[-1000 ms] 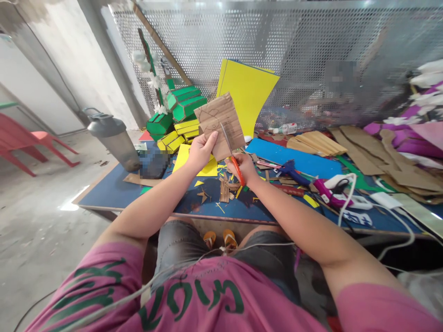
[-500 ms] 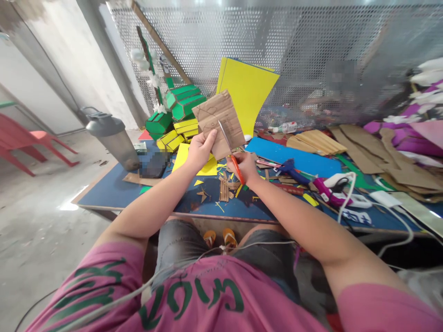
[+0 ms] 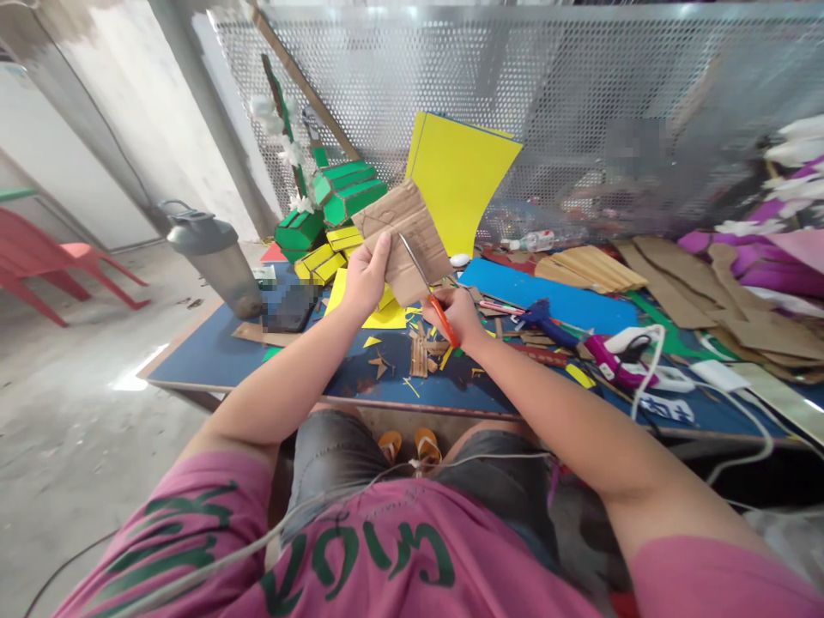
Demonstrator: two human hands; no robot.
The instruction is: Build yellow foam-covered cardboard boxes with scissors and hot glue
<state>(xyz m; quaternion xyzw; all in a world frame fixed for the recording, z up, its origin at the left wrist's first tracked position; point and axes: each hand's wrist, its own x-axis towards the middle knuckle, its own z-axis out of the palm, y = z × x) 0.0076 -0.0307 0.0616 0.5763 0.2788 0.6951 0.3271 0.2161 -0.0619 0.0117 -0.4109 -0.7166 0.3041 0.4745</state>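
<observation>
As the left hand [image 3: 368,273] pinches a card [image 3: 423,230], the right hand [image 3: 457,313] grips scissors [image 3: 443,319]

While I stand here, the person holds the card up over the blue table [image 3: 199,365], tilted, its top edge near a tall yellow sheet [image 3: 463,172]. The left thumb lies on the card's face, the fingers behind it, pinching its left side. The right hand curls around the orange handles; I cannot tell how its fingers sit in the loops. One blade slants over the card's face.

Dark lines are drawn on the card, some of them curved, but I can read no word there. Big green characters run across the pink shirt [image 3: 360,566], upside down to my eye and not legible. Near the table's front edge, a white label [image 3: 669,408] carries dark blue characters, too blurred to read. A red strip [image 3: 544,354] bears small pale marks. The clear bottle [image 3: 536,240] at the back has a label with red on it, too small to read. Cardboard scraps [image 3: 421,354] lie below the hands.
</observation>
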